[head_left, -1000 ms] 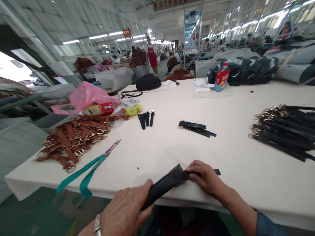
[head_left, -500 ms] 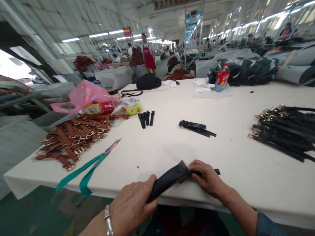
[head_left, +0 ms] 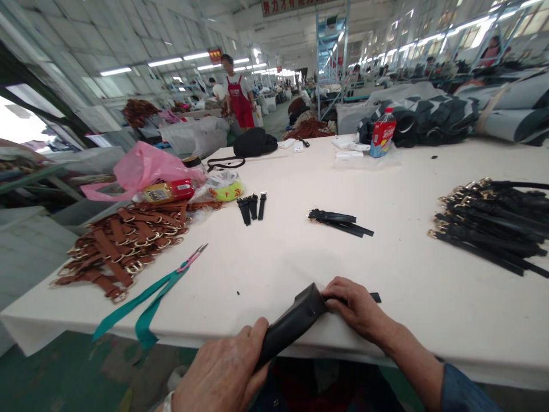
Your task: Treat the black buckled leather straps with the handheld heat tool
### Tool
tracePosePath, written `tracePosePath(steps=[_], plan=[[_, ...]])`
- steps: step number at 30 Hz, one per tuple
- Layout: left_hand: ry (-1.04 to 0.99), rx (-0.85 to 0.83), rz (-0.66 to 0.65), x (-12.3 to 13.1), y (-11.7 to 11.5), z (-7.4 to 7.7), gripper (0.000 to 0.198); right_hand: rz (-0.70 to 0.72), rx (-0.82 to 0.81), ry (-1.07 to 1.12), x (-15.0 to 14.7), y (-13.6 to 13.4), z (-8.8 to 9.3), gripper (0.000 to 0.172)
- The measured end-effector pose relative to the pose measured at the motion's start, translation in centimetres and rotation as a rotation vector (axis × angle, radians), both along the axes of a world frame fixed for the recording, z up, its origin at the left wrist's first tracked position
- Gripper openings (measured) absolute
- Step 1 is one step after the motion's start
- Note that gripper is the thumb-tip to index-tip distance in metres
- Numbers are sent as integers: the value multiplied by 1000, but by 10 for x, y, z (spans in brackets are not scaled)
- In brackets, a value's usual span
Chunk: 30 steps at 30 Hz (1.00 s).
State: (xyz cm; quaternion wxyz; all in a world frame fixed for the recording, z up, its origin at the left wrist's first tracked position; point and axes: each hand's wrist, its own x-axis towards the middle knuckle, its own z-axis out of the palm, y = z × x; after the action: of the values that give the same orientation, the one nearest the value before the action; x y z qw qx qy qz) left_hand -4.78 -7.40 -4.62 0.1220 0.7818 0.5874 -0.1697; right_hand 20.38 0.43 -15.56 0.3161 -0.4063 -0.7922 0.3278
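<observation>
A wide black leather strap [head_left: 291, 323] lies across the near edge of the white table [head_left: 300, 257]. My left hand [head_left: 223, 372] grips its lower end below the table edge. My right hand [head_left: 358, 309] presses on its upper end on the tabletop, and a narrow black tip [head_left: 376, 297] sticks out beyond my fingers. Small thread snips with a pink handle [head_left: 192, 258] lie to the left, tied to a green ribbon [head_left: 146, 303] that hangs over the edge.
A heap of brown buckled straps [head_left: 128, 243] lies at the left, black buckled straps [head_left: 493, 223] at the right. Short black pieces [head_left: 252, 207] and a few black straps [head_left: 338, 222] sit mid-table. Pink bag [head_left: 146, 166], bottle [head_left: 381, 134], black bag [head_left: 255, 143] stand farther back. A person in a red apron [head_left: 238, 97] stands beyond.
Both hands keep their hold on the black strap, which has shifted only slightly. The person in the red apron has walked closer and to the left.
</observation>
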Motion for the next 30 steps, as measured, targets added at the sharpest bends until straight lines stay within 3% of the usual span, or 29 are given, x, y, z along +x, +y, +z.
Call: tracePosePath(steps=[4, 18, 25, 30], plan=[[30, -25, -5, 5, 0, 3, 39, -7, 4, -1, 0, -1, 2, 20], [-1, 6, -70, -15, 11, 6, 41, 33, -30, 30, 2, 0, 0, 22], [-19, -28, -33, 8, 14, 13, 34, 21, -15, 50, 2, 1, -1, 16], [-18, -35, -27, -18, 8, 3, 40, 33, -26, 42, 1, 1, 0, 20]])
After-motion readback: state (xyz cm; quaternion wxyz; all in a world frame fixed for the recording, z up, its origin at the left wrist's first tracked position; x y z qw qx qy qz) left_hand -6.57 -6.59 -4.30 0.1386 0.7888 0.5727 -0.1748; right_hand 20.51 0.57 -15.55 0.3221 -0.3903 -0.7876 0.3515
